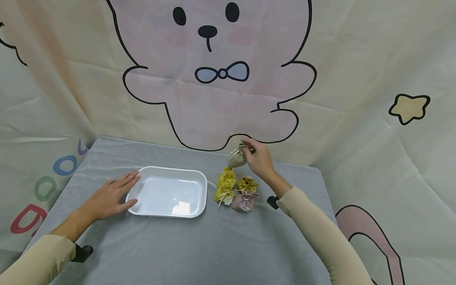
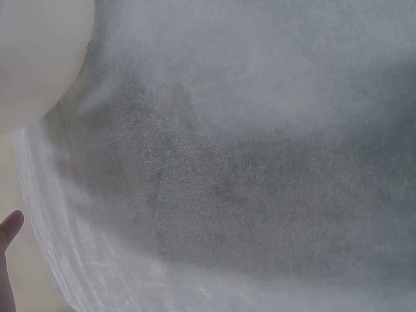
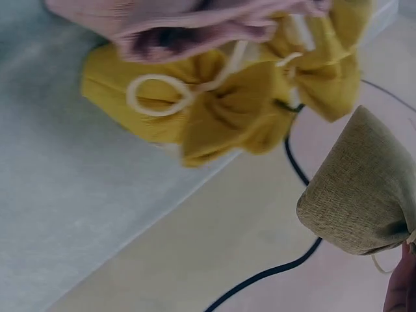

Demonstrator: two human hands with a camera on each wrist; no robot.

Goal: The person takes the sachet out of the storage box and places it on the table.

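My left hand (image 1: 113, 196) rests at the left rim of a white rectangular tray (image 1: 165, 215), its fingers fairly straight along the edge. My right hand (image 1: 259, 158) pinches the gathered neck of an olive-green drawstring pouch (image 1: 237, 159) near the table's back edge. In the right wrist view, the pouch (image 3: 357, 188) hangs from the fingertips with its cord tied. Just below it in the head view are several mustard-yellow pouches (image 1: 225, 180) and a pink pouch (image 1: 243, 202), grouped together to the right of the tray. One yellow pouch bears a white flower.
A grey cloth covers the table (image 1: 185, 253). Behind it hangs a cream backdrop (image 1: 349, 130) printed with a pink bear. Black wrist-camera mounts (image 1: 82, 253) sit under both wrists. A thin pale cord shows between the tray and the pouches.
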